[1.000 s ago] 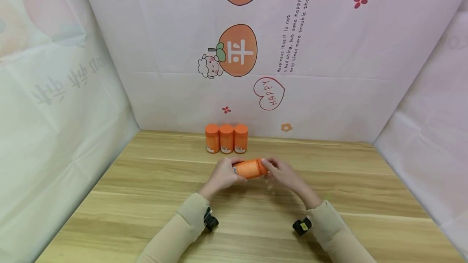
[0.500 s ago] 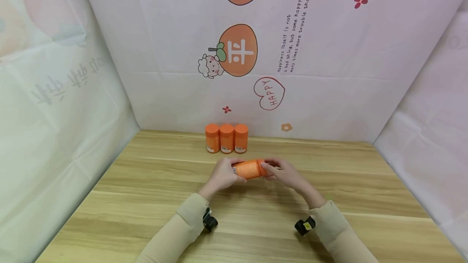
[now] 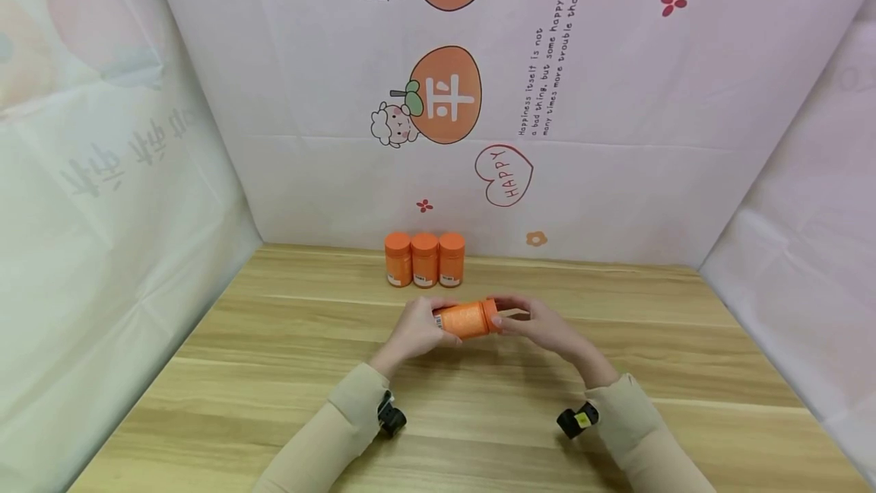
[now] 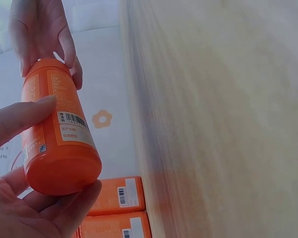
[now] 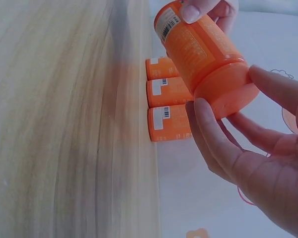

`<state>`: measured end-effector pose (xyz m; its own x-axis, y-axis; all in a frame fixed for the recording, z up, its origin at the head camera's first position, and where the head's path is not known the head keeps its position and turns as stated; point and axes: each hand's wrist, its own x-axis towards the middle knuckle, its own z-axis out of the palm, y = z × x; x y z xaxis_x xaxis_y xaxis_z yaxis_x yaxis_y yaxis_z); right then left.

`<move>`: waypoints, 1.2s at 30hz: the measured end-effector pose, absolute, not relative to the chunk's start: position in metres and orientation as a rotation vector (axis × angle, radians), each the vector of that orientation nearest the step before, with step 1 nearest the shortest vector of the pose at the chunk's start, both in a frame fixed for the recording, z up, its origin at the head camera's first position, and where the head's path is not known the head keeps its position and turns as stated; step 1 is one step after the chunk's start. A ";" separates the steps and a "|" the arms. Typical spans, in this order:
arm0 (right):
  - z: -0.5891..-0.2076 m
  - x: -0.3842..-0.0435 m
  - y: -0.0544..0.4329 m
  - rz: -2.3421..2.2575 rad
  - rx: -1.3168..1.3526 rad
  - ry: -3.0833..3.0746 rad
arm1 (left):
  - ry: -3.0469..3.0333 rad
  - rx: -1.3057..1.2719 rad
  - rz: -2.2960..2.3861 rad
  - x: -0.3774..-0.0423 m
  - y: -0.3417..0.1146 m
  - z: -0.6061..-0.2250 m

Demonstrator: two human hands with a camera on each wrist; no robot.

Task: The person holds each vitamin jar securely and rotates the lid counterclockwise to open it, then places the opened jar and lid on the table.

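An orange bottle (image 3: 464, 320) is held sideways above the table, its cap end toward the right. My left hand (image 3: 416, 331) grips it around the body near the base; in the left wrist view the thumb (image 4: 32, 114) lies along the label and the other fingers pass beneath. At the other end, my right hand (image 3: 541, 323) has its thumb and fingers around the orange cap (image 5: 228, 89). The cap sits on the bottle neck.
Three matching orange bottles (image 3: 424, 260) stand upright side by side at the back of the wooden table (image 3: 308, 326). Behind them rises a white printed backdrop (image 3: 588, 189), with white sheets at both sides.
My right hand has turned about the cap, its wrist shifting slightly right and its fingers spreading along the rim. The left hand and the bottle stay almost in place.
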<state>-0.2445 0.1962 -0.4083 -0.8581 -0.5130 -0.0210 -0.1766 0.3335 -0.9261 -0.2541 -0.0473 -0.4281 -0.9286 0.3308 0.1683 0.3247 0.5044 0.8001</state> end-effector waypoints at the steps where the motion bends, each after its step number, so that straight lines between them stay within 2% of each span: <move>1: -0.408 -0.244 0.196 -1.523 -0.620 2.301 | 2.718 0.593 1.446 -0.254 -0.047 -0.428; 15: -0.407 -0.245 0.199 -1.514 -0.787 2.366 | 2.705 0.610 1.444 -0.252 -0.049 -0.427; 36: -0.415 -0.248 0.201 -1.736 -0.914 2.215 | 2.660 0.594 1.478 -0.251 -0.049 -0.424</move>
